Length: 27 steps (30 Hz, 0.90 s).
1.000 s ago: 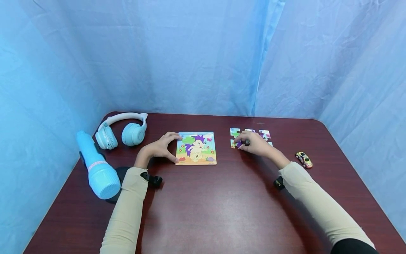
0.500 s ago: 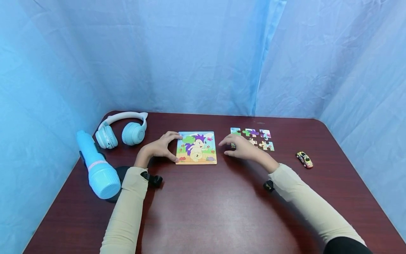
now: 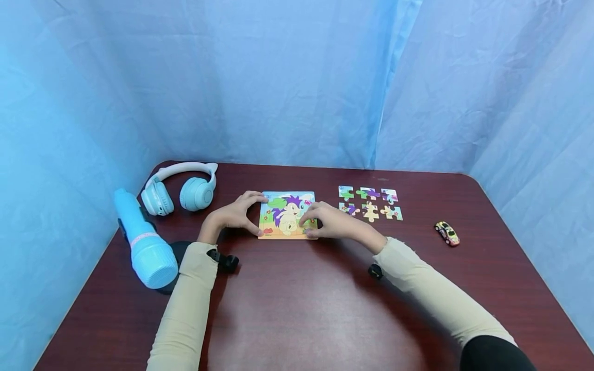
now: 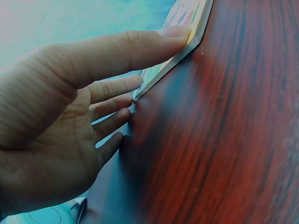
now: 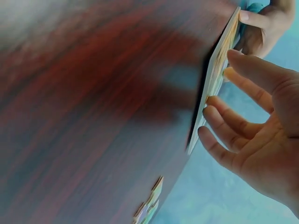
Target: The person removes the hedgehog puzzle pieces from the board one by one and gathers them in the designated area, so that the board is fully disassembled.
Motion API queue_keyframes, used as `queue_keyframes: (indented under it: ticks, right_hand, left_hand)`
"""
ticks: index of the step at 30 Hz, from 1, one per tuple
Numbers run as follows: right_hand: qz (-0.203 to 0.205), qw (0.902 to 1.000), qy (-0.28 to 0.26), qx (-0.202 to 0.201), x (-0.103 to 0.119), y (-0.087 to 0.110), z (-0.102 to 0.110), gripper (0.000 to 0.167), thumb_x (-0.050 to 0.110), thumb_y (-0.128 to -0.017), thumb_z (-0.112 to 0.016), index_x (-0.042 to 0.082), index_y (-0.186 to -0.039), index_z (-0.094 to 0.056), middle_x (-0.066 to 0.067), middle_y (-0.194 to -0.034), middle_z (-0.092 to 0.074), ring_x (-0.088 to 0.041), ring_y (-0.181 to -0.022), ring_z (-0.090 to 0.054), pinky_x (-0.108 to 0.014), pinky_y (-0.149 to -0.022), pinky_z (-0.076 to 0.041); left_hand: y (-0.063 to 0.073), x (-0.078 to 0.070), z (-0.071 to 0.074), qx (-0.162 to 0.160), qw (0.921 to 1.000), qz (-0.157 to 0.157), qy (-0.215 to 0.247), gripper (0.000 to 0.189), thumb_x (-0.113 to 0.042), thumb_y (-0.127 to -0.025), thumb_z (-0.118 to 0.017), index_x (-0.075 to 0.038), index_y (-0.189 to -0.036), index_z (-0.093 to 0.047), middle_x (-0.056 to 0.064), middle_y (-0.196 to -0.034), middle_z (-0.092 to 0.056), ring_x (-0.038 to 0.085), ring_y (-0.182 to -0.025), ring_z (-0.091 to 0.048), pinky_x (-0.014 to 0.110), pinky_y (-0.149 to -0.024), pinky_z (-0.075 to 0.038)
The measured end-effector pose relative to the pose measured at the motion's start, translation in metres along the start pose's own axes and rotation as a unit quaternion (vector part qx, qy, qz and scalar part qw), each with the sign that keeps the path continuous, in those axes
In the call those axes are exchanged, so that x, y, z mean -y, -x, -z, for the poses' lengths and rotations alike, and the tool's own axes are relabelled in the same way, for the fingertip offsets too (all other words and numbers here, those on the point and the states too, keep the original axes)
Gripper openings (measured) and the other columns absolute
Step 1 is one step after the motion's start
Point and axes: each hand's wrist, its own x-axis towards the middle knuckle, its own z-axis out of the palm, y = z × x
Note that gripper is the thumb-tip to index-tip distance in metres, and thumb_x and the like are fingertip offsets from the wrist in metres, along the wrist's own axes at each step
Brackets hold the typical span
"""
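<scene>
A square puzzle board (image 3: 283,234) with a purple-haired hedgehog picture lies flat on the table. My left hand (image 3: 235,212) is spread along its left side, the thumb resting on the near left corner and the fingertips at the far left edge. Over the board's right side is my right hand (image 3: 331,220), thumb and index finger parted, with no piece visible between them. In the right wrist view, the fingertips (image 5: 203,133) of that hand reach the board's edge. Several loose jigsaw pieces (image 3: 370,212) lie in two rows to the right of the board.
Pale blue headphones (image 3: 196,194) and a blue microphone (image 3: 153,262) lie at the left, with a black round object (image 3: 181,251) partly under the microphone. A small toy car (image 3: 447,233) stands at the right. Blue curtains (image 3: 287,82) surround the dark table (image 3: 297,299).
My right hand has moved left, from the loose pieces to the right side of the board, uncovering the two rows of pieces. My left hand has stayed at the board.
</scene>
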Motion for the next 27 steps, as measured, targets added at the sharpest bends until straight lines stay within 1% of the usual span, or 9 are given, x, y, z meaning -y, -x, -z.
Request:
queue_keyframes:
  ticks: [3,7,10,14,17,21,27]
  right_hand:
    - [-0.005,0.9999,0.012,0.004,0.005,-0.002,-0.001,0.023,0.020,-0.092,-0.077,0.014,-0.114,-0.077,-0.006,-0.113,-0.068,-0.024,-0.107,-0.056,-0.040,-0.090,-0.049]
    - [-0.011,0.9997,0.023,0.008,0.010,-0.004,-0.001,0.022,0.019,-0.090,-0.078,0.014,-0.111,-0.077,-0.005,-0.103,-0.068,-0.022,-0.097,-0.052,-0.037,-0.084,-0.045]
    - [-0.010,0.9996,0.024,0.008,0.013,-0.006,-0.001,0.021,0.019,-0.090,-0.079,0.014,-0.110,-0.077,-0.004,-0.099,-0.069,-0.022,-0.094,-0.051,-0.037,-0.084,-0.042]
    - [-0.002,0.9997,0.022,0.006,0.011,-0.008,-0.001,0.020,0.019,-0.089,-0.080,0.014,-0.108,-0.076,-0.003,-0.099,-0.072,-0.023,-0.090,-0.051,-0.037,-0.083,-0.041]
    - [0.001,0.9998,0.019,0.007,0.009,-0.009,-0.001,0.019,0.018,-0.090,-0.079,0.015,-0.108,-0.076,-0.003,-0.101,-0.072,-0.023,-0.089,-0.051,-0.037,-0.082,-0.040]
    - [-0.001,0.9999,0.014,0.008,0.007,-0.008,-0.002,0.018,0.019,-0.090,-0.078,0.016,-0.108,-0.076,0.000,-0.102,-0.072,-0.022,-0.092,-0.051,-0.038,-0.084,-0.041]
    - [0.003,0.9999,0.011,0.002,0.005,-0.007,-0.004,0.014,0.020,-0.089,-0.080,0.017,-0.102,-0.077,0.001,-0.099,-0.072,-0.021,-0.095,-0.053,-0.040,-0.088,-0.043]
  left_hand:
    - [-0.001,0.001,-0.001,0.000,1.0000,0.004,0.000,0.097,-0.024,-0.075,-0.090,-0.010,-0.156,-0.038,0.015,-0.164,-0.018,0.038,-0.151,-0.016,0.061,-0.120,-0.030]
    - [-0.001,0.001,-0.001,0.000,1.0000,0.006,-0.002,0.096,-0.024,-0.075,-0.090,-0.010,-0.156,-0.039,0.016,-0.164,-0.019,0.038,-0.151,-0.017,0.061,-0.119,-0.032]
    - [0.000,-0.001,-0.001,-0.001,1.0000,0.005,-0.001,0.096,-0.024,-0.076,-0.090,-0.009,-0.155,-0.039,0.017,-0.164,-0.019,0.039,-0.150,-0.017,0.061,-0.118,-0.032]
    - [0.000,-0.002,0.000,-0.001,1.0000,0.005,0.004,0.096,-0.024,-0.076,-0.090,-0.009,-0.156,-0.038,0.018,-0.164,-0.018,0.039,-0.150,-0.017,0.062,-0.119,-0.031]
    - [0.000,-0.002,0.000,-0.001,1.0000,0.006,0.003,0.096,-0.025,-0.076,-0.089,-0.009,-0.156,-0.038,0.018,-0.164,-0.017,0.039,-0.150,-0.016,0.062,-0.119,-0.031]
    - [0.001,-0.003,0.000,-0.001,1.0000,0.005,0.003,0.095,-0.024,-0.077,-0.089,-0.009,-0.156,-0.038,0.018,-0.164,-0.018,0.039,-0.150,-0.017,0.061,-0.119,-0.032]
    - [0.002,-0.003,0.000,0.001,1.0000,0.002,0.001,0.095,-0.023,-0.077,-0.089,-0.008,-0.156,-0.038,0.018,-0.164,-0.018,0.040,-0.150,-0.016,0.062,-0.119,-0.031]
